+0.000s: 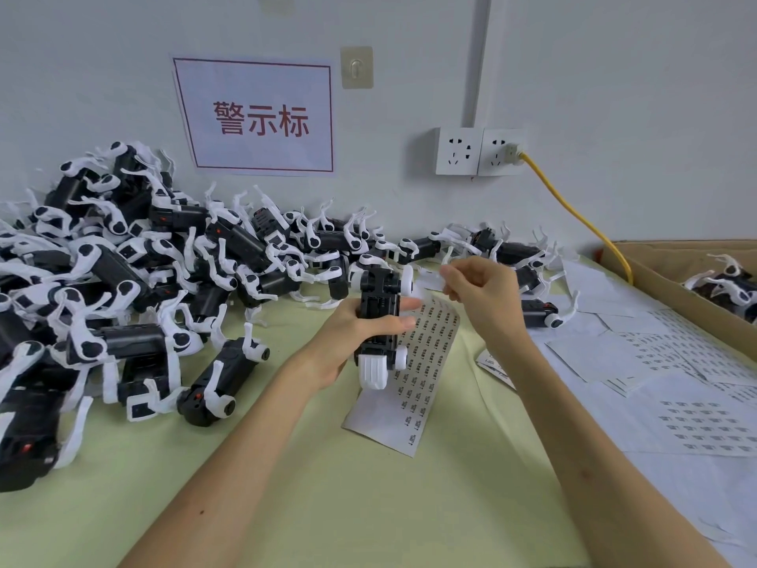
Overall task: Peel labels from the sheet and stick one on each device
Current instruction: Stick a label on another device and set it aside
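My left hand [360, 325] grips a black and white device [379, 317] upright over the table, its underside facing me. A label sheet [426, 350] with rows of small printed labels hangs behind the device, its lower end resting on the green table. My right hand [477, 291] pinches the curled top edge of that sheet, thumb and forefinger together at about the device's upper end. Whether a single label is lifted between the fingers is too small to tell.
A big heap of black and white devices [135, 280] fills the left and back of the green table [327, 506]. Several label sheets [676, 403] lie at the right. A cardboard box [676, 268] holds more devices. A yellow cable [573, 211] runs from the wall socket.
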